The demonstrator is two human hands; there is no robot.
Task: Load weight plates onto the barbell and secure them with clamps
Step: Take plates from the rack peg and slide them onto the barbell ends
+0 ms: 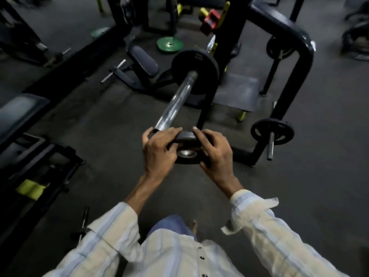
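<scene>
Black round weight plate (186, 145) held at the near tip of the chrome barbell (175, 101), both hands wrapped on its rim.

Left hand (160, 149) and right hand (214, 149) curled tight on opposite edges, likely to line up the steel-ringed centre hole with the smooth sleeve. Larger black plate (194, 71) already loaded farther along. No clamp visible.

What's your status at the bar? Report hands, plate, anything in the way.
Left hand and right hand both gripping small plate at end of bar. Big plate already on, further along. No clamp visible. Nothing between the plates.
</scene>
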